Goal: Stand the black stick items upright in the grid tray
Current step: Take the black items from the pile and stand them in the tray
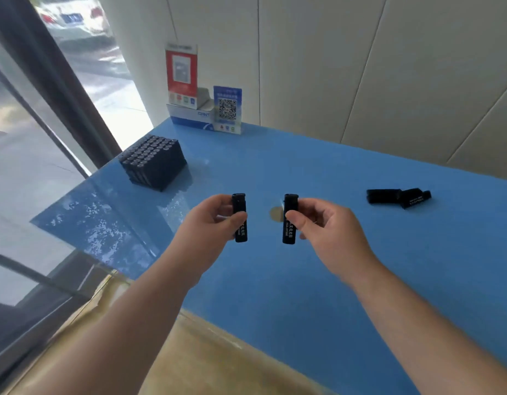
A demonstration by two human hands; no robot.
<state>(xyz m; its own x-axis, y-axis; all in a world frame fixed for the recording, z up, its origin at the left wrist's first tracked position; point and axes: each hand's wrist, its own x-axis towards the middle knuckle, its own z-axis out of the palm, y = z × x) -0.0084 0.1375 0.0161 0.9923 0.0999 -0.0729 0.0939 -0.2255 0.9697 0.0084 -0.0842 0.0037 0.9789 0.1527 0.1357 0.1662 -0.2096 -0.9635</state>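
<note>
The grid tray looks nearly full. Nearer than it, left hand and right hand each pinch one stick; loose sticks remain on the bench.

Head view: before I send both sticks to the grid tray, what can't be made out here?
- Grid tray, head view: too small and dark to tell any free cell.
- Loose sticks: overlapping, so their count is unclear.
- Held sticks: print too blurred to read, partly covered by the fingers of the left hand and right hand.

White print on sticks illegible
</note>
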